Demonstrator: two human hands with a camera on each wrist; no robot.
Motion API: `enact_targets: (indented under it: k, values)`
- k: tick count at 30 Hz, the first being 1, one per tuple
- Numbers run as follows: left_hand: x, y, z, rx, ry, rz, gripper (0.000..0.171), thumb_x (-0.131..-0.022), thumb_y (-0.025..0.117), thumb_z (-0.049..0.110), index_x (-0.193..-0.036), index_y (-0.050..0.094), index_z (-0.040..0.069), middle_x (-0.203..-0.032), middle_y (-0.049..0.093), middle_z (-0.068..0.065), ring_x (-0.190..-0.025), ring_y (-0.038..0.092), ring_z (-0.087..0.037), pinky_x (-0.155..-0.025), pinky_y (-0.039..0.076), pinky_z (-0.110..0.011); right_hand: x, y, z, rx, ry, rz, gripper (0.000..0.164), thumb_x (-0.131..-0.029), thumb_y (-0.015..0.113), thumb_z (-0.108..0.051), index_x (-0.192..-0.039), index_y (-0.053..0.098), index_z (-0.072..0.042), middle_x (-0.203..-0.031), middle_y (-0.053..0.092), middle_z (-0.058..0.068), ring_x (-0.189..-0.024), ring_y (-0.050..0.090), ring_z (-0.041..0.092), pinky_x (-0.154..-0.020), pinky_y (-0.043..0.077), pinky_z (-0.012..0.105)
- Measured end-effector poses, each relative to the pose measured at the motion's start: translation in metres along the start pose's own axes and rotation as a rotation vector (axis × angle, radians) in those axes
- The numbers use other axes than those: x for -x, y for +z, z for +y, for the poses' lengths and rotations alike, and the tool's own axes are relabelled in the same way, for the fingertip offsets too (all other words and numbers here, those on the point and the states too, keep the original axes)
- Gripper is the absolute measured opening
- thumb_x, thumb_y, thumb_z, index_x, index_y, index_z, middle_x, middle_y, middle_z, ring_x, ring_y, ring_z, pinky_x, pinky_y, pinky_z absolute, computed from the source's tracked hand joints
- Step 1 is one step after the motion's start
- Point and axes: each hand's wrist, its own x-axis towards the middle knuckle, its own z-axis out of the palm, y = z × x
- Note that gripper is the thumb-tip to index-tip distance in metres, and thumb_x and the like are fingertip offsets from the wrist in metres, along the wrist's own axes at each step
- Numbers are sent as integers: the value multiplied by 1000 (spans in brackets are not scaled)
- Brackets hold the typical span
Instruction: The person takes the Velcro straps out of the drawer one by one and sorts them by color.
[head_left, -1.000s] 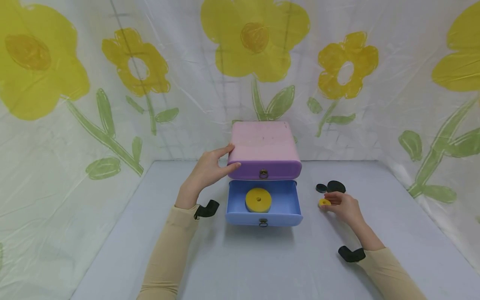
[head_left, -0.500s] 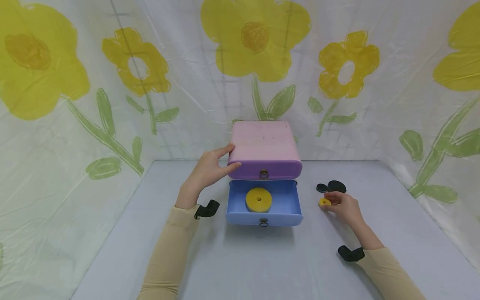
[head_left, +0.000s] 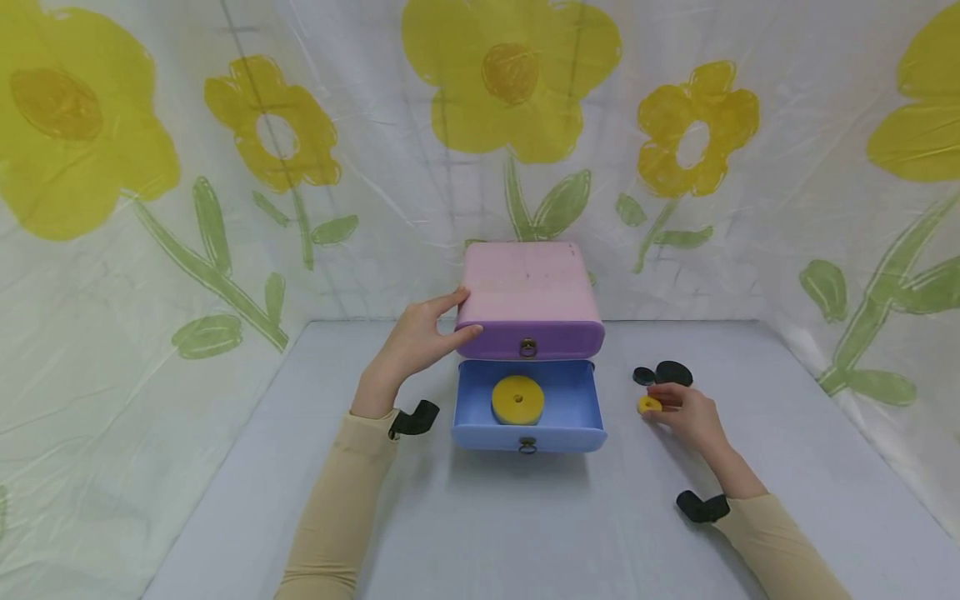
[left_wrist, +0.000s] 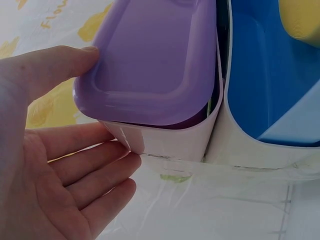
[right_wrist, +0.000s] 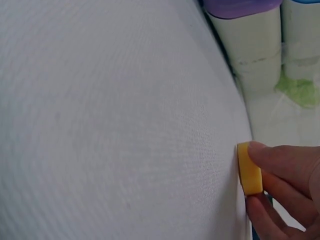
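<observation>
A two-tier drawer box [head_left: 527, 283] stands at the back, with a pink casing and a closed purple drawer [head_left: 495, 342] on top. Below it the blue drawer [head_left: 480, 437] is pulled out, holding a large yellow disc [head_left: 517, 408] with a small centre hole. My left hand [head_left: 412, 342] touches the box's left side, its thumb on the purple drawer's front edge and its straight fingers along the pink casing [left_wrist: 150, 137]. To the right, my right hand [head_left: 690, 417] pinches a small yellow disc [right_wrist: 250, 169] with a hole, between thumb and fingers, at the table surface.
Just behind the right hand lie a small black disc [head_left: 643, 377] and a larger black disc [head_left: 673, 372] on the pale table [head_left: 525, 533]. A white sheet [head_left: 390, 208] painted with yellow flowers hangs behind the table's far edge.
</observation>
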Motion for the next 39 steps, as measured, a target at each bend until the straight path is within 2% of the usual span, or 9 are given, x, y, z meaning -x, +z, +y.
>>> enact_targets:
  k: [12, 25, 39]
  values:
    - [0, 0, 0, 0, 1, 8, 72, -85, 63, 54, -144, 43, 16, -146, 44, 0, -135, 42, -22, -108, 38, -43, 1, -5, 0, 21, -24, 15, 46, -81, 76, -22, -119, 62, -1, -118, 65, 21, -107, 63, 36, -91, 50, 50]
    - [0, 1, -1, -7, 6, 7, 73, -85, 63, 53, -144, 42, 14, -146, 43, -1, -135, 42, -23, -109, 37, -42, 8, -19, -7, 32, -63, 51, 47, -84, 73, -29, -120, 62, -1, -117, 65, 20, -106, 64, 35, -84, 53, 47]
    - [-1, 1, -1, -11, 10, 12, 72, -86, 62, 53, -144, 43, 15, -146, 44, 0, -134, 43, -23, -109, 38, -43, 20, -30, -32, 19, -90, 57, 48, -85, 71, -32, -122, 60, -2, -119, 65, 19, -107, 63, 36, -84, 54, 47]
